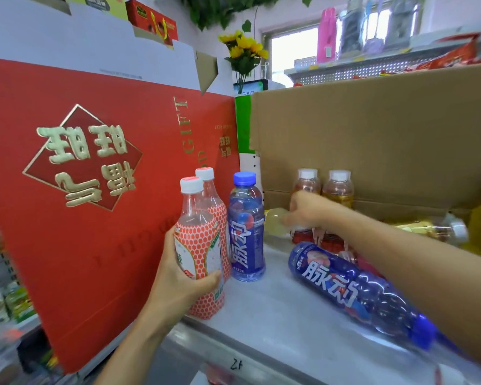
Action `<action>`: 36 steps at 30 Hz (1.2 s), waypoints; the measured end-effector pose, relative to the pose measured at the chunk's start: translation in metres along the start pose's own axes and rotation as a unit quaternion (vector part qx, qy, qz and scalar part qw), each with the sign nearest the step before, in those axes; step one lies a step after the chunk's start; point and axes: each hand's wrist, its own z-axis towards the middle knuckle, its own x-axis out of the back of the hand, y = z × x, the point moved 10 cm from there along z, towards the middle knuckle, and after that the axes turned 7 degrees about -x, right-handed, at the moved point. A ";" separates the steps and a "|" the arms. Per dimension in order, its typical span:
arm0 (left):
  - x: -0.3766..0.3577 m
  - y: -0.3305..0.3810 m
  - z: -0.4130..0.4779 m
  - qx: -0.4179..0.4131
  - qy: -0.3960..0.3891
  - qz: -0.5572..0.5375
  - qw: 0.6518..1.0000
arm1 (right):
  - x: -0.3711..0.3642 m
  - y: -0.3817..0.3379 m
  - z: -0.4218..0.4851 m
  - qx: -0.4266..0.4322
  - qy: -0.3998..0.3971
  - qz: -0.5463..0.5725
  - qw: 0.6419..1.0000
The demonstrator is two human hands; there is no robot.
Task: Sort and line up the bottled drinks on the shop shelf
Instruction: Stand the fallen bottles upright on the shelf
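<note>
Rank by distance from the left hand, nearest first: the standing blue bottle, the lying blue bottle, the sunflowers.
From the left hand:
1. Standing blue bottle, just to its right.
2. Lying blue bottle, farther right on the shelf.
3. Sunflowers, high in the background.

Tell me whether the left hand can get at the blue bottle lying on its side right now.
Probably not yet: the left hand is gripping an orange-patterned bottle, and the right arm crosses above the lying blue bottle.
</note>
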 end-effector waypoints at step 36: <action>-0.200 0.078 -0.010 -0.262 -0.288 0.322 0.863 | -0.009 0.089 -0.155 0.088 0.002 -0.271 0.959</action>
